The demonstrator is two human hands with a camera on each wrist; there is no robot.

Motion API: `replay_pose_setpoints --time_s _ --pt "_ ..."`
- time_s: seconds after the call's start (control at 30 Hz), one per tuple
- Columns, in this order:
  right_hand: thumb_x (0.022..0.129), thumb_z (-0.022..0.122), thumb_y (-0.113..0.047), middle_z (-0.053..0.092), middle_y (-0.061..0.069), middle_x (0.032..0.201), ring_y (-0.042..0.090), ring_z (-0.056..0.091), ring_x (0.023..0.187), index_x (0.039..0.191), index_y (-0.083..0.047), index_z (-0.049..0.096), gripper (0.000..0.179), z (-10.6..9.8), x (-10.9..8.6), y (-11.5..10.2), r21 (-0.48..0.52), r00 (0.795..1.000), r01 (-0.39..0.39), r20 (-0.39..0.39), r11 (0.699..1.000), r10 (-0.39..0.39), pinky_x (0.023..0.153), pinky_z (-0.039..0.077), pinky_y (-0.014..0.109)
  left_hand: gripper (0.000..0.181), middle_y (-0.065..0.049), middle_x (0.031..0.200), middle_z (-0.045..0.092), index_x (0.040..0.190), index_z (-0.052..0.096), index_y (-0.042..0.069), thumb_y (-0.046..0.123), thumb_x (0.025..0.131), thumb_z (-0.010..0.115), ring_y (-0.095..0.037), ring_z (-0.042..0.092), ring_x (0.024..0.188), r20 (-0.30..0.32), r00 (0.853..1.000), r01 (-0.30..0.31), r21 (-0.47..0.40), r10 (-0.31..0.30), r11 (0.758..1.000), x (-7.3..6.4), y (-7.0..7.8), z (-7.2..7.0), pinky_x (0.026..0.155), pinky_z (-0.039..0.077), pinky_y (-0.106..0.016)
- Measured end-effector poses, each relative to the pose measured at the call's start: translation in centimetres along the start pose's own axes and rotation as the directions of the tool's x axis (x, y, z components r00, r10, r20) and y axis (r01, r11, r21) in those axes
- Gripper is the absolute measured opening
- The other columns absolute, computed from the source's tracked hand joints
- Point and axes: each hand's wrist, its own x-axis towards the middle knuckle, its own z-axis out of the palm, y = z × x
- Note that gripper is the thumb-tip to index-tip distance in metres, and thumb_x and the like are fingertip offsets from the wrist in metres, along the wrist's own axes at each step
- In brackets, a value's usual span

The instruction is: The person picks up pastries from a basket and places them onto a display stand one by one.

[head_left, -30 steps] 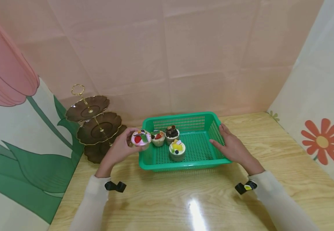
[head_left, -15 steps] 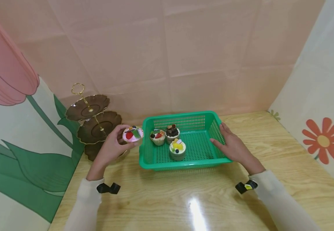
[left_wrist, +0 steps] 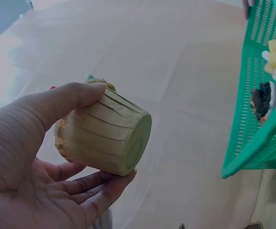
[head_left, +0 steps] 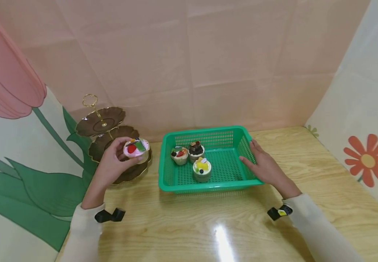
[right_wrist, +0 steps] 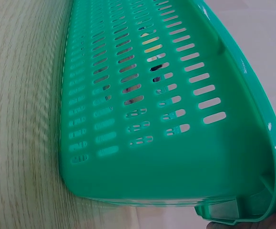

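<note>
My left hand (head_left: 112, 162) grips a cupcake (head_left: 136, 148) with pink icing, a red strawberry and a green piece on top. It is held in the air in front of the brown tiered stand (head_left: 101, 125). From the left wrist view, the cupcake's pale pleated cup (left_wrist: 104, 131) sits between thumb and fingers, its base facing the camera. My right hand (head_left: 267, 165) holds the right end of a green plastic basket (head_left: 205, 186), thumb over the rim. Inside the basket's left half stand a strawberry-topped cupcake (head_left: 179, 155), a chocolate one (head_left: 196, 151) and a yellow-fruit one (head_left: 202, 169).
The stand has three scalloped, gold-edged tiers and a gold ring handle (head_left: 90, 100). A wood-grain table (head_left: 189, 222) lies under everything. A pink cloth backdrop (head_left: 189, 65) rises behind, with flower-printed panels at both sides.
My left hand has carried the pink cupcake leftward, from the basket's left edge to in front of the tiered stand. My right hand and the basket have stayed in place.
</note>
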Motion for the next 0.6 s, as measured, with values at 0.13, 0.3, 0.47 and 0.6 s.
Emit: replay_pose_setpoints --time_s 0.13,0.3,0.47,0.6 --pt "0.107 0.046 -0.049 0.003 0.027 0.166 0.056 0.022 0.144 0.155 0.013 0.014 0.085 0.1 0.0 0.1 0.0 1.0 0.0 -0.001 1.0 0.0 0.11 0.028 0.068 0.063 -0.013 0.131 0.058 0.138 0.049 0.002 0.007 0.085 0.083 -0.006 0.058 0.112 -0.038 0.999 0.006 -0.008 -0.006 1.0 -0.5 0.6 -1.0 0.094 0.045 -0.012" --pt "0.107 0.046 -0.049 0.003 0.028 0.166 0.056 0.022 0.144 0.155 0.013 0.014 0.085 0.2 0.0 0.2 0.0 1.0 0.003 -0.005 1.0 -0.003 0.11 0.028 0.068 0.062 -0.004 0.128 0.059 0.139 0.051 0.001 0.008 0.086 0.082 -0.003 0.058 0.109 -0.111 0.994 0.002 0.027 0.001 1.0 -0.9 1.3 -2.7 0.092 0.045 -0.01" --pt "0.107 0.046 -0.049 0.004 0.027 0.166 0.055 0.022 0.145 0.155 0.013 0.014 0.085 0.3 0.0 0.2 0.001 1.0 0.0 -0.009 1.0 0.0 0.11 0.028 0.068 0.059 0.008 0.119 0.06 0.138 0.051 0.001 0.005 0.087 0.08 -0.004 0.059 0.104 -0.178 0.983 -0.02 0.065 0.031 0.998 -1.1 1.6 -4.2 0.088 0.046 -0.009" --pt "0.107 0.046 -0.048 0.004 0.027 0.166 0.055 0.022 0.145 0.155 0.013 0.015 0.084 0.3 0.0 0.2 0.0 1.0 -0.001 -0.01 1.0 0.001 0.11 0.028 0.068 0.055 0.01 0.117 0.061 0.136 0.052 0.002 0.005 0.088 0.079 -0.005 0.06 0.103 -0.224 0.974 -0.024 0.068 0.038 0.997 -1.2 1.6 -5.0 0.088 0.047 -0.01"
